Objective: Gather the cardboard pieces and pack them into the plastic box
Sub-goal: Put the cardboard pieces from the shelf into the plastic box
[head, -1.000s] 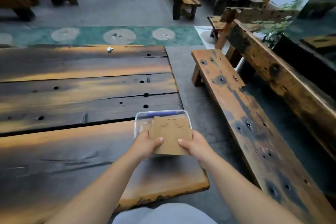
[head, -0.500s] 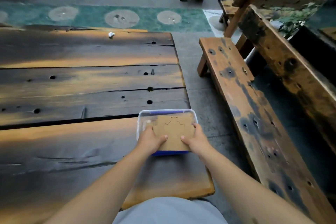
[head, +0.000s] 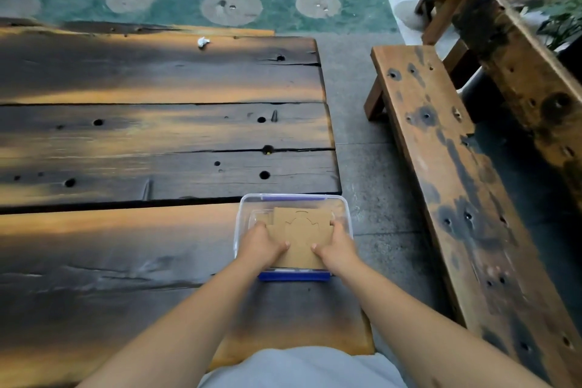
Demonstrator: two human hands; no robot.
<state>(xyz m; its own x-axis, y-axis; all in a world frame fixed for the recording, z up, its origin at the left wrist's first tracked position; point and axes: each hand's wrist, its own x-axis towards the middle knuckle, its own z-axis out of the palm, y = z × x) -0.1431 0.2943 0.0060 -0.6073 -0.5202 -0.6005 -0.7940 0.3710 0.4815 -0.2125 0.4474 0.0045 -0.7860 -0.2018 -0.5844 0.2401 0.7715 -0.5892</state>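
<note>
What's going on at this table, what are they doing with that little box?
A person sits at a dark wooden table and packs cardboard pieces into a clear plastic box near the table's right edge. The left hand and right hand each hold one side of the cardboard and lower it into the box; it is partly inside, with its near edge over the rim. No other cardboard lies on the table, only a small white scrap at the far side. A wooden bench stands to the right.
</note>
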